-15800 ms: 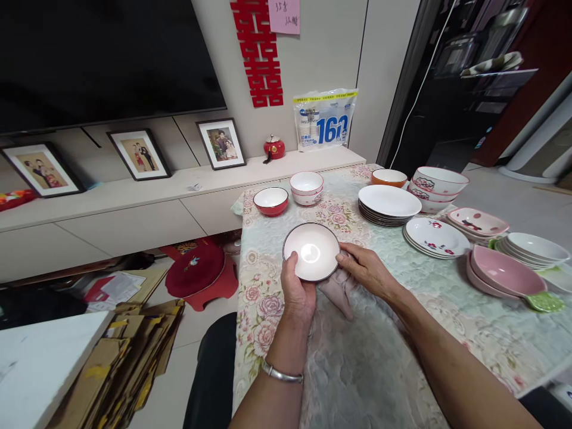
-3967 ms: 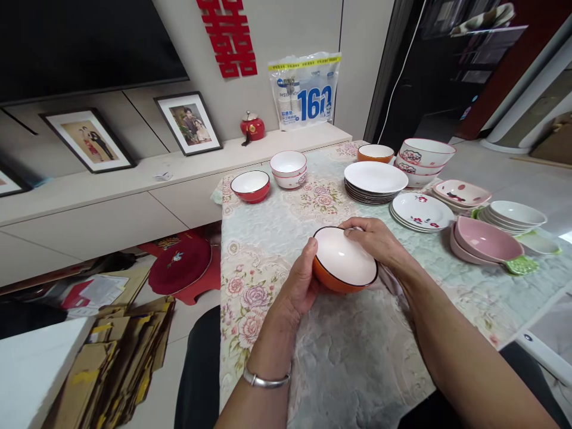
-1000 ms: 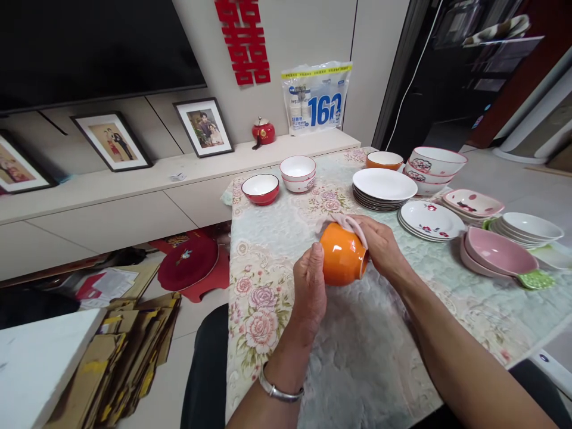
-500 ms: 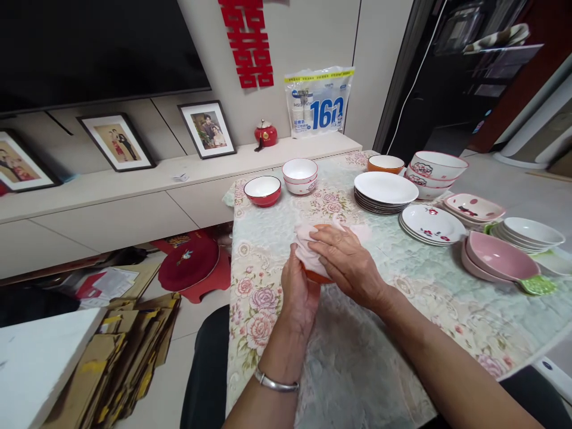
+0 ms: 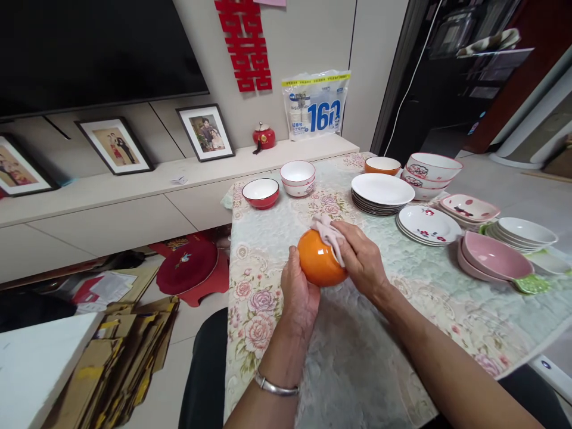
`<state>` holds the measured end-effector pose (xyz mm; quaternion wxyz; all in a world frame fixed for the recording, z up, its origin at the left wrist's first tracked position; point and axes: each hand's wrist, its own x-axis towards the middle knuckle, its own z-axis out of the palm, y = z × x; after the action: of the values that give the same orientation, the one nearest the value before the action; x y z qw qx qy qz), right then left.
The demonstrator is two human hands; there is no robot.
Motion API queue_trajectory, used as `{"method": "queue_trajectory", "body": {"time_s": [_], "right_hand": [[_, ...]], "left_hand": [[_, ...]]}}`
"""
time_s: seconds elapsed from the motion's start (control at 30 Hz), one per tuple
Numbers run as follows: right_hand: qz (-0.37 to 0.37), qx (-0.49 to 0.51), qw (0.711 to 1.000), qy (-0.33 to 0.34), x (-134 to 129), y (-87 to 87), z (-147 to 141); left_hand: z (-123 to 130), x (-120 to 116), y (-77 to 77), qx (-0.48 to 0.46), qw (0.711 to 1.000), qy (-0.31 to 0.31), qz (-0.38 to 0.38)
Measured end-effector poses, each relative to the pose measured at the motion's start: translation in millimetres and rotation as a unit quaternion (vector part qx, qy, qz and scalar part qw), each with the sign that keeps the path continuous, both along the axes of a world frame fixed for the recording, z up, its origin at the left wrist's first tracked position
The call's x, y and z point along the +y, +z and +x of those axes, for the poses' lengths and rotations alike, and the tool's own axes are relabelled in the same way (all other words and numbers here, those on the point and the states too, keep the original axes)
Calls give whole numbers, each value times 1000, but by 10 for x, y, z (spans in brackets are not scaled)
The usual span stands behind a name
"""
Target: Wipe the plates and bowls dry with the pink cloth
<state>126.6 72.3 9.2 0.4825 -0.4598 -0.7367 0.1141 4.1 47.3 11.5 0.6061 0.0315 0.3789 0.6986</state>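
An orange bowl (image 5: 319, 262) is held above the table, its glossy outer side turned up toward me. My left hand (image 5: 298, 292) grips it from the left and below, with the thumb along its side. In my right hand (image 5: 363, 259) a pale pink cloth (image 5: 328, 232) is bunched and pressed on the bowl's right side and rim. Beyond my hands stand a red bowl (image 5: 261, 201) and a stack of two white bowls (image 5: 298, 179) with pink rims. The bowl's inside is hidden from me.
Along the right side are a stack of white plates (image 5: 383, 188), flowered plates (image 5: 429, 223), large bowls (image 5: 432, 167), another orange bowl (image 5: 383, 170) and pink leaf-handled dishes (image 5: 498, 256). A flowered cloth (image 5: 259, 322) covers the table. A red stool (image 5: 192, 268) stands left.
The orange bowl has come into fuller view as the cloth, earlier spread over it under my right hand, moved to its right side. My left hand keeps its hold.
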Motion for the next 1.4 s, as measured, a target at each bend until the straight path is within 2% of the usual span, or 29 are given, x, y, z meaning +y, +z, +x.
{"method": "queue_trajectory", "body": {"time_s": [0.13, 0.2, 0.27, 0.43, 0.5, 0.57, 0.63, 0.73, 0.83, 0.93, 1.0, 1.1, 1.27, 1.4], "right_hand": [[107, -140, 982, 67, -181, 128, -136], [123, -198, 968, 88, -231, 167, -183], [126, -215, 964, 88, -249, 193, -202], [80, -132, 986, 60, -189, 271, -116], [34, -61, 996, 57, -121, 286, -26], [-43, 36, 996, 62, -30, 264, 80], [-170, 161, 969, 76, 65, 209, 175], [-335, 339, 875, 91, 170, 113, 240], [-393, 439, 801, 108, 205, 60, 209], [-393, 479, 776, 121, 200, 50, 156], [-376, 491, 780, 97, 190, 59, 145], [-351, 473, 806, 58, 163, 105, 168], [-347, 389, 850, 75, 93, 207, 220], [-308, 345, 884, 69, 74, 184, 237]], "left_hand": [[-20, -31, 53, -6, 999, -26, 23], [-10, -41, 56, -9, 999, -38, 24], [9, -46, 44, -7, 998, -47, 32], [56, -88, -5, 84, 992, -35, 91], [68, -119, -27, 137, 983, -46, 110], [79, -146, -56, 165, 977, -66, 121], [90, -162, -89, 170, 973, -88, 132], [107, -166, -119, 160, 974, -96, 131], [111, -155, -97, 129, 984, -63, 103], [96, -129, -46, 84, 993, -45, 72], [79, -109, -22, 57, 995, -55, 61], [47, -94, -11, 56, 993, -82, 70], [-53, -129, 14, 151, 965, -180, 115], [-137, -182, 67, 199, 939, -253, 124]]}}
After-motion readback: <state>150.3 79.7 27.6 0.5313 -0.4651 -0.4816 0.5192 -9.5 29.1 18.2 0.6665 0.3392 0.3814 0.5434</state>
